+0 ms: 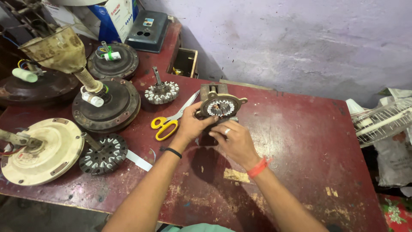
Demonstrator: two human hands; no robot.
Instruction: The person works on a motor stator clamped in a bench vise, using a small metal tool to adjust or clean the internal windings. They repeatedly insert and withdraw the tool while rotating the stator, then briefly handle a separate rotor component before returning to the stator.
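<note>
1. At the far left of the frame, a cream fan motor housing (40, 150) lay on the red table (300, 141), a wound stator (103, 154) just beside it.
2. Left of centre, yellow-handled scissors (166, 122) lay near the left hand (193, 124).
3. The left hand gripped the small stator (221, 107) at centre frame.
4. The right hand (235, 141), fingers curled, touched the stator's lower edge.
</note>
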